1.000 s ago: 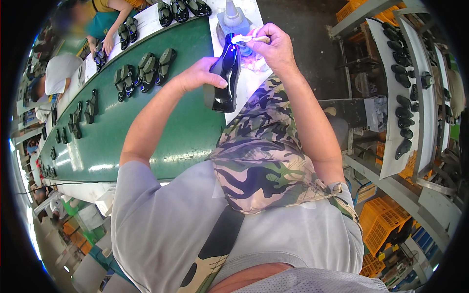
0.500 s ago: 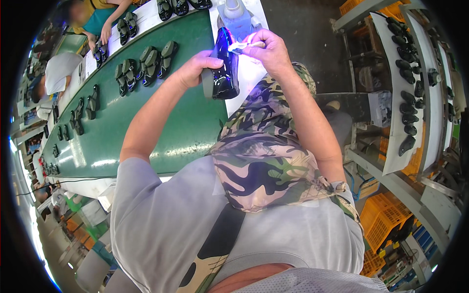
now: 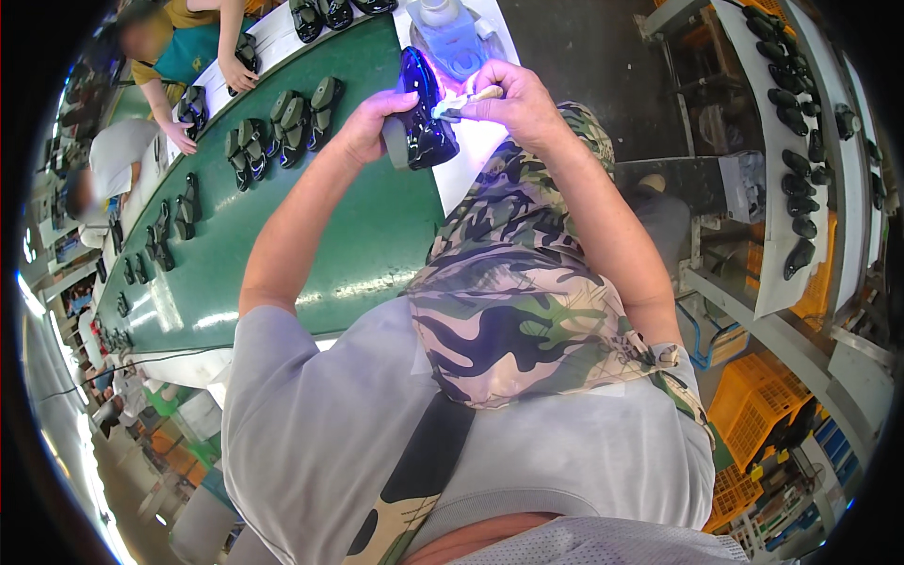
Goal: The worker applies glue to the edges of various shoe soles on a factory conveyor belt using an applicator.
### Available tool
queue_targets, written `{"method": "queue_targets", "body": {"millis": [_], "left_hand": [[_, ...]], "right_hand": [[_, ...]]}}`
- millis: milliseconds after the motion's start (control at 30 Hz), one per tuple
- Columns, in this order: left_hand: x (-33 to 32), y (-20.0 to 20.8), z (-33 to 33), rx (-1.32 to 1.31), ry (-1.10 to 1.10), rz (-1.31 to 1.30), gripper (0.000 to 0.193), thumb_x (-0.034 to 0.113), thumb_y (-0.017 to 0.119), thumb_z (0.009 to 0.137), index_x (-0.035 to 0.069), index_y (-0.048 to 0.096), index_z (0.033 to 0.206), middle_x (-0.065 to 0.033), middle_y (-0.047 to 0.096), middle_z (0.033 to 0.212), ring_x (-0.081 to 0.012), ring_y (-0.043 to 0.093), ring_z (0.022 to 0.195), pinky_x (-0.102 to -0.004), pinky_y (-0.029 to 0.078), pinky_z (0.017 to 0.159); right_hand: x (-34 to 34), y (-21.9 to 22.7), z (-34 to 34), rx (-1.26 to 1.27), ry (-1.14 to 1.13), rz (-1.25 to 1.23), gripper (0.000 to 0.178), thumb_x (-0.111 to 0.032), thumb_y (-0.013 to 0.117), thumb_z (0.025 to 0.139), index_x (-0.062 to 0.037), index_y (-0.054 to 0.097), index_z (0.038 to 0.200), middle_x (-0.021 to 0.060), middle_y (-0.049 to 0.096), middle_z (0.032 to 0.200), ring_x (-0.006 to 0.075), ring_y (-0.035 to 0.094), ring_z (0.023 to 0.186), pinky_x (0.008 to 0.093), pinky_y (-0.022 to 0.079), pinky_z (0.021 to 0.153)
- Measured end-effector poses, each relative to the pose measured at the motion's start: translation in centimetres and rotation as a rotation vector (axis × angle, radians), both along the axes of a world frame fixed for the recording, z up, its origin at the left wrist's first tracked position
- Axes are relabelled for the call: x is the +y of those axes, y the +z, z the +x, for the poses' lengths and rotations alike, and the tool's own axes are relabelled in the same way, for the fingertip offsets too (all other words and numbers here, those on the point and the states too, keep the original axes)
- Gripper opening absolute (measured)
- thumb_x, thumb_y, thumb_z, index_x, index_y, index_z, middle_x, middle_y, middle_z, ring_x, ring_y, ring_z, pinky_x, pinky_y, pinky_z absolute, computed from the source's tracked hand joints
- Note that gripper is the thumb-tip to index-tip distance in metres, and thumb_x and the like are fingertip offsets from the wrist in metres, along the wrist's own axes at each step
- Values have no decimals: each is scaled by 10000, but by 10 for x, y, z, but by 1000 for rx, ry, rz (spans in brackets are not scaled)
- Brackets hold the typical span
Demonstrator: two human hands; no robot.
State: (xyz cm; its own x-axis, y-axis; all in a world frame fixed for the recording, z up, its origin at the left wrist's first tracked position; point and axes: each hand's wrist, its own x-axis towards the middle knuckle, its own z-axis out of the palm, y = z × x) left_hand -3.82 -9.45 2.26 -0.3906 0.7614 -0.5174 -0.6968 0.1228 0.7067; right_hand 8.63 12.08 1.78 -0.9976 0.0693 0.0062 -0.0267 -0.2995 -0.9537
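1. Over the green tabletop's (image 3: pixel 353 240) right edge, the left hand (image 3: pixel 369 124) clasps a black shoe (image 3: pixel 427 127), thumb atop, other fingers hidden.
2. At its right side, the right hand (image 3: pixel 521 107) pinches a pale cloth (image 3: pixel 483 94) between thumb and fingers.

Green tabletop (image 3: pixel 377 245), dark floor (image 3: pixel 574 66); metal rack (image 3: pixel 800 360) at right, orange crates (image 3: pixel 753 400) near it.

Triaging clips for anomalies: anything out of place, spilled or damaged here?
Nothing looks clearly misplaced, spilled or damaged. One oddity: a pink-violet glow beside the glossy black shoe in the left hand, near the blue container. It washes out nearby detail; I can't make out its source.
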Motion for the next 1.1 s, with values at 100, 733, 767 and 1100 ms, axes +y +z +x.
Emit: {"method": "queue_targets", "body": {"millis": [100,733,767,1100], "left_hand": [[0,-8,-3,-29,14,-18,382,253,668,879,-17,617,1144,-135,693,1017,-239,689,911,-385,551,877],[16,-24,23,-300,199,121,410,317,578,930,10,556,1202,-145,653,1133,-289,642,1058,-470,475,1025],[16,-24,26,-296,201,117,427,352,564,933,25,559,1208,-145,659,1120,-284,655,1026,-451,510,973],[14,-55,47,-458,286,284,570,533,545,910,78,571,1252,-216,670,1012,-242,671,702,-314,500,546]], "right_hand": [[2,3,5,-13,-34,77,223,28,755,752,-57,554,797,5,583,829,87,516,742,238,425,668],[15,9,30,199,-136,303,232,-11,739,751,-50,510,762,72,655,896,137,595,860,283,467,749],[17,8,31,199,-140,302,232,-11,739,751,-50,510,762,72,655,896,137,595,860,283,467,749],[18,-8,32,240,-244,232,228,12,741,749,-37,519,774,81,654,923,138,598,890,279,471,788]]}}
